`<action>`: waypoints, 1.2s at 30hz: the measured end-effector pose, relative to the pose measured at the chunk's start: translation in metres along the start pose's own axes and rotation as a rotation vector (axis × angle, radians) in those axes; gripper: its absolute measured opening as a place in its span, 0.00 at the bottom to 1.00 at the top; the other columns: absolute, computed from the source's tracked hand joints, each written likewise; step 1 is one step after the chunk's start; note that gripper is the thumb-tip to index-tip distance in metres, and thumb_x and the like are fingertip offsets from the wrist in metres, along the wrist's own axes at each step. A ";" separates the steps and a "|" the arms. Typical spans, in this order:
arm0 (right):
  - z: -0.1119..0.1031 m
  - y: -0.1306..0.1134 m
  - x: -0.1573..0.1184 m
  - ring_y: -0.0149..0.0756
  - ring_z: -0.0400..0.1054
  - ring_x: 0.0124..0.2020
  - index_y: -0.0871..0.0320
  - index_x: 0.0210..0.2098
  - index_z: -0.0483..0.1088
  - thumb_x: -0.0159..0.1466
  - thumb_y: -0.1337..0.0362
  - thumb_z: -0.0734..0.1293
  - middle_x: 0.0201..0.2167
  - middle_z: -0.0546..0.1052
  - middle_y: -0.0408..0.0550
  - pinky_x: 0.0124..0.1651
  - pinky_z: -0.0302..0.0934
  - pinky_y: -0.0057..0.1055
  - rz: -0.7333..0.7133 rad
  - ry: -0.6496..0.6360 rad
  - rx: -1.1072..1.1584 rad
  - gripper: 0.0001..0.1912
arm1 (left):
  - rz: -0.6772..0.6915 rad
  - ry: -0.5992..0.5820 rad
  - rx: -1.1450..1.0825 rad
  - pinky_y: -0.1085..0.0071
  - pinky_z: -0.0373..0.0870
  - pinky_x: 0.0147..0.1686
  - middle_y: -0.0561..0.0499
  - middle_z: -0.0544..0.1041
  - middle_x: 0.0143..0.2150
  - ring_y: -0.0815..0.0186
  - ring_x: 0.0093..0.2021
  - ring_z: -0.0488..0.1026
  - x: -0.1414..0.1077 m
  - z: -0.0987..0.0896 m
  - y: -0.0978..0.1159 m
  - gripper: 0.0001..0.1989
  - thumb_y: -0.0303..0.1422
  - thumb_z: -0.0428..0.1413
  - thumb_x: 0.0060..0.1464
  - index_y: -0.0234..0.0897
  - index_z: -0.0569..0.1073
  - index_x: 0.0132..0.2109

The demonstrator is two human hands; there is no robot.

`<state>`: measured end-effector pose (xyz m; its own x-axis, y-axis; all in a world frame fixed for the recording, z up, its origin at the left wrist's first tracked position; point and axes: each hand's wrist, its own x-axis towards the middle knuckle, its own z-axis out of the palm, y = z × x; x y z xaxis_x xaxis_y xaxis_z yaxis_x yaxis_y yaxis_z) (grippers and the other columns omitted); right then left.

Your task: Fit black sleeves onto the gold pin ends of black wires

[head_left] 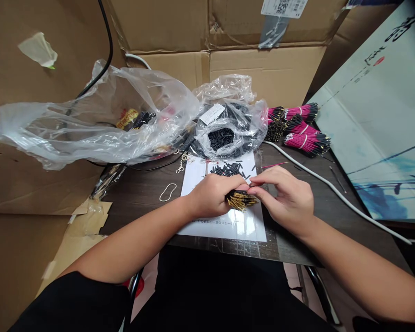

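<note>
My left hand [210, 193] is wrapped around a bundle of wires [240, 200] whose gold-coloured pin ends and black sleeves stick out toward me. My right hand [285, 196] meets it from the right, thumb and forefinger pinched at the bundle's edge. Whatever lies between those fingertips is too small to make out. Just behind my hands, short black tube pieces [230, 169] lie scattered on a printed white sheet [210, 229]. Farther back, an opened plastic bag [240, 146] holds many more of these pieces [221, 137].
Tied bundles of pink wires [302, 138] with black ends lie at the back right. A large crumpled clear bag [134, 138] spreads over the left. A rubber band [168, 192], a white cable [332, 186] and a single pink wire [275, 165] lie on the dark table. Cardboard walls [180, 69] stand behind.
</note>
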<state>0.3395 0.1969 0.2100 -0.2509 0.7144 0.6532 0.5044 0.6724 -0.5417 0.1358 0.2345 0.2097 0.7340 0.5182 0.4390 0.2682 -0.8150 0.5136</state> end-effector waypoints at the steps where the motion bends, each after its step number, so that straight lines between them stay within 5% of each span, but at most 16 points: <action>1: 0.001 0.000 0.000 0.31 0.69 0.34 0.54 0.40 0.71 0.55 0.70 0.72 0.33 0.77 0.43 0.43 0.65 0.35 0.030 0.016 0.019 0.14 | -0.013 0.000 -0.015 0.76 0.63 0.28 0.53 0.76 0.31 0.72 0.29 0.73 0.000 0.000 0.001 0.11 0.37 0.46 0.63 0.36 0.68 0.39; 7: 0.007 -0.002 -0.003 0.31 0.70 0.34 0.56 0.36 0.73 0.58 0.67 0.70 0.32 0.77 0.44 0.42 0.66 0.34 0.239 0.016 0.153 0.06 | -0.082 0.016 0.022 0.77 0.65 0.29 0.53 0.77 0.33 0.72 0.30 0.74 0.000 -0.001 0.002 0.08 0.34 0.48 0.62 0.37 0.68 0.42; 11: 0.007 -0.001 -0.003 0.31 0.73 0.36 0.56 0.41 0.74 0.59 0.64 0.70 0.36 0.78 0.45 0.41 0.69 0.30 0.405 -0.016 0.282 0.10 | -0.094 0.036 0.064 0.77 0.65 0.28 0.52 0.77 0.31 0.72 0.30 0.75 -0.001 -0.002 0.001 0.11 0.36 0.45 0.65 0.36 0.68 0.40; 16: 0.006 0.003 -0.002 0.29 0.73 0.33 0.57 0.36 0.74 0.59 0.63 0.70 0.33 0.77 0.44 0.36 0.69 0.26 0.460 -0.043 0.370 0.06 | -0.079 0.055 0.103 0.77 0.65 0.28 0.54 0.77 0.30 0.72 0.29 0.75 -0.001 -0.003 0.000 0.07 0.34 0.48 0.63 0.37 0.68 0.40; 22: 0.000 -0.007 0.000 0.31 0.70 0.34 0.56 0.35 0.72 0.59 0.67 0.68 0.32 0.75 0.45 0.40 0.67 0.33 0.259 0.087 0.240 0.03 | -0.077 0.077 0.143 0.78 0.63 0.26 0.56 0.77 0.30 0.74 0.28 0.74 -0.002 -0.003 -0.001 0.05 0.32 0.49 0.62 0.37 0.68 0.40; 27: -0.006 -0.012 0.002 0.33 0.70 0.33 0.54 0.37 0.72 0.55 0.72 0.70 0.31 0.77 0.43 0.40 0.66 0.37 -0.024 0.044 0.164 0.11 | -0.023 0.100 0.240 0.76 0.62 0.26 0.57 0.75 0.28 0.74 0.26 0.73 -0.002 -0.001 -0.002 0.07 0.36 0.49 0.62 0.38 0.69 0.39; 36: -0.010 -0.015 0.003 0.33 0.72 0.33 0.53 0.37 0.72 0.54 0.72 0.70 0.31 0.78 0.42 0.38 0.67 0.36 -0.088 0.023 0.094 0.12 | 0.012 0.110 0.333 0.75 0.59 0.24 0.56 0.74 0.25 0.74 0.24 0.71 0.000 0.000 -0.002 0.10 0.37 0.47 0.64 0.37 0.69 0.38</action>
<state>0.3394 0.1868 0.2256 -0.2708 0.6482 0.7117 0.4017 0.7480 -0.5284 0.1346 0.2361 0.2087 0.6716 0.5185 0.5292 0.4623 -0.8515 0.2475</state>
